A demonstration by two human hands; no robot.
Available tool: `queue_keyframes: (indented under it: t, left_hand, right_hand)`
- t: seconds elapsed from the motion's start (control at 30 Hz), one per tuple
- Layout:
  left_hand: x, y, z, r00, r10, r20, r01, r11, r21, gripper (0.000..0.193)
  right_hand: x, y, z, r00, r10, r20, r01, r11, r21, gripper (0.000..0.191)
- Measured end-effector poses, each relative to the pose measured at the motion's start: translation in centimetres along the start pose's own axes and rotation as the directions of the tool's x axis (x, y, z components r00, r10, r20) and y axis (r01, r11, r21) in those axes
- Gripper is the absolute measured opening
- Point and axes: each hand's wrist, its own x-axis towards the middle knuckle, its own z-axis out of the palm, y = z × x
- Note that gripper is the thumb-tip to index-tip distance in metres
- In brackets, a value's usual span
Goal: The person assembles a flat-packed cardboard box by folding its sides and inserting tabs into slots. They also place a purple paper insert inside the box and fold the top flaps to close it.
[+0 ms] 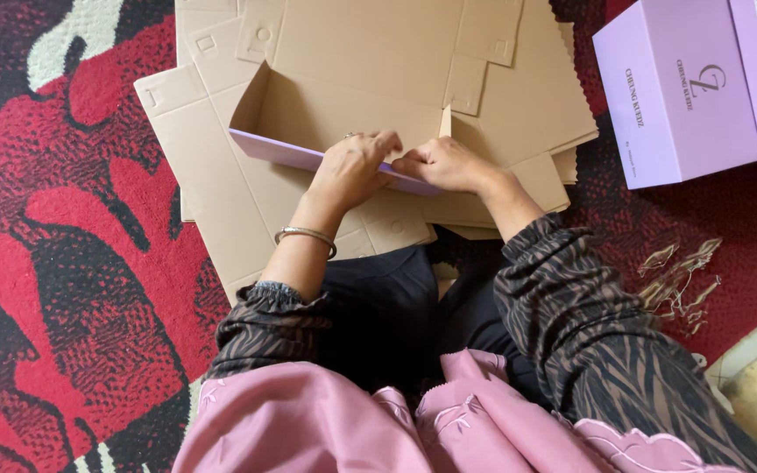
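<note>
A flat die-cut cardboard box blank [370, 52], brown inside and lilac outside, lies on top of a stack of similar blanks [212, 175]. Its near side wall [282, 151] is folded upright, showing a lilac edge. My left hand [354, 166], with a ring and a metal bangle on the wrist, presses on the top edge of that wall. My right hand [444, 165] grips the same edge just to the right, beside a small upright flap [445, 121]. Both hands touch each other at the fingertips.
Two finished lilac boxes [685, 88] stand at the upper right on a red, black and white patterned carpet [63, 263]. Several clear plastic pieces [681, 280] lie on the carpet at right. My lap, in dark and pink cloth, fills the bottom.
</note>
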Motion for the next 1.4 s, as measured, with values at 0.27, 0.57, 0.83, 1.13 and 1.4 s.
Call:
queue_keyframes:
  t: [0.27, 0.57, 0.83, 1.13, 1.4]
  left_hand:
    - [-1.9, -0.4, 1.3, 0.999, -0.046, -0.019, 0.048, 0.995, 0.087, 0.008]
    - [-1.7, 0.0, 4.7, 0.997, -0.073, 0.038, 0.063, 0.972, 0.225, 0.029]
    - [-5.3, -1.9, 1.4, 0.966, 0.049, 0.253, -0.109, 0.967, 0.23, 0.034]
    - [-10.9, -5.5, -7.4, 0.943, -0.047, 0.331, -0.08, 0.93, 0.36, 0.025]
    - [-10.6, -8.0, -9.0, 0.964, -0.057, 0.261, -0.097, 0.835, 0.541, 0.019]
  right_hand:
    - [-3.6, -0.5, -0.7, 0.93, -0.149, -0.337, 0.068, 0.968, -0.241, 0.062]
    - [-2.3, -1.0, 5.8, 0.748, -0.421, -0.513, 0.134, 0.853, -0.505, 0.026]
    - [-2.9, 0.4, 0.8, 0.947, -0.248, -0.205, 0.171, 0.929, -0.329, 0.06]
    - [-1.1, 2.2, 3.4, 0.997, -0.056, 0.051, 0.074, 0.848, -0.525, 0.089]
    - [-2.2, 1.1, 4.6, 0.976, -0.207, 0.067, 0.206, 0.783, -0.587, 0.091]
